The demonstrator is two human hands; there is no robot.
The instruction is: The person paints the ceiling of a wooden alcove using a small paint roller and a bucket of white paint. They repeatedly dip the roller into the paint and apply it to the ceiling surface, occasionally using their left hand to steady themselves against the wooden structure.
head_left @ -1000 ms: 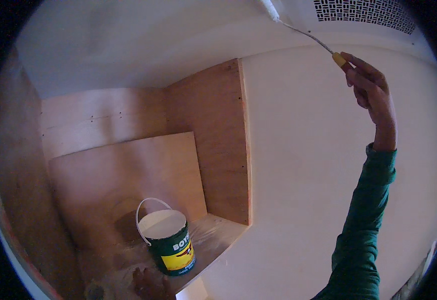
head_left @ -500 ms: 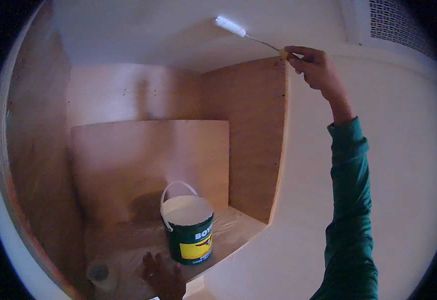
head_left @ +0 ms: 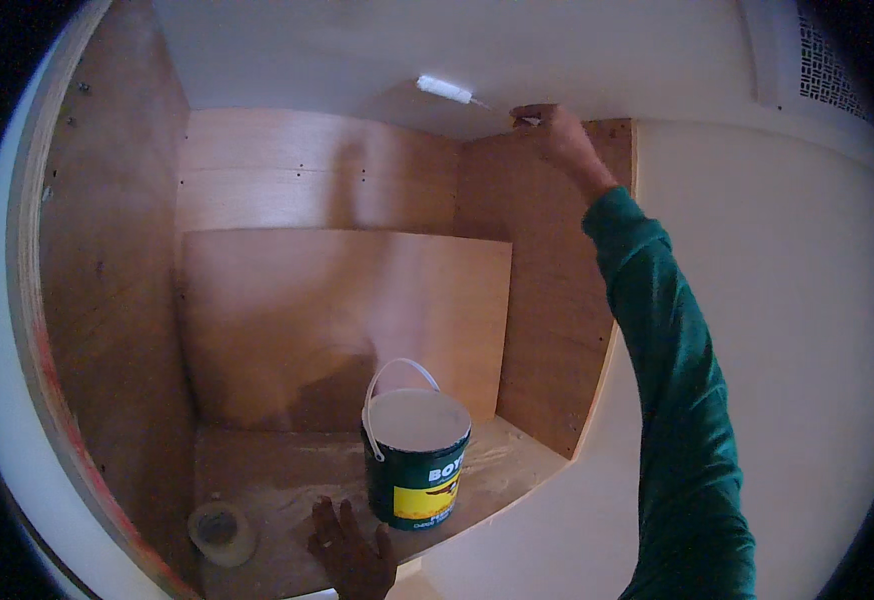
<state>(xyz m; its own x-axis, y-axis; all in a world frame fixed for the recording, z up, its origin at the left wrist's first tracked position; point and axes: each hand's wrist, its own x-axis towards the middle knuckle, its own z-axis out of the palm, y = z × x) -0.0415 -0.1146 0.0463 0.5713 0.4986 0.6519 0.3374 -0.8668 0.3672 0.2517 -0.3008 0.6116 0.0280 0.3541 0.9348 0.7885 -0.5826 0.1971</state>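
High up, my right hand [head_left: 557, 138] is closed round the handle of a small paint roller. The white roller sleeve [head_left: 445, 89] lies against or close to the pale ceiling [head_left: 307, 60]; whether it touches I cannot tell. Low down, my left hand [head_left: 352, 555] rests on the wooden cabinet's bottom board, fingers spread and holding nothing. Just right of it stands an upright green paint bucket [head_left: 412, 490] with a yellow label. Its white handle [head_left: 369, 420] is raised, and its round top looks pale beige.
A roll of tape [head_left: 222, 533] lies left of my left hand. Plywood side walls [head_left: 107, 300] enclose the cabinet, and a loose-looking panel [head_left: 347, 330] leans at its back. A vent grille [head_left: 827, 60] sits at upper right, above the pale wall [head_left: 757, 300].
My right hand has moved left with the roller, bringing it deeper over the cabinet. The view has shifted, so the cabinet and bucket appear farther right. My left hand stays on the board.
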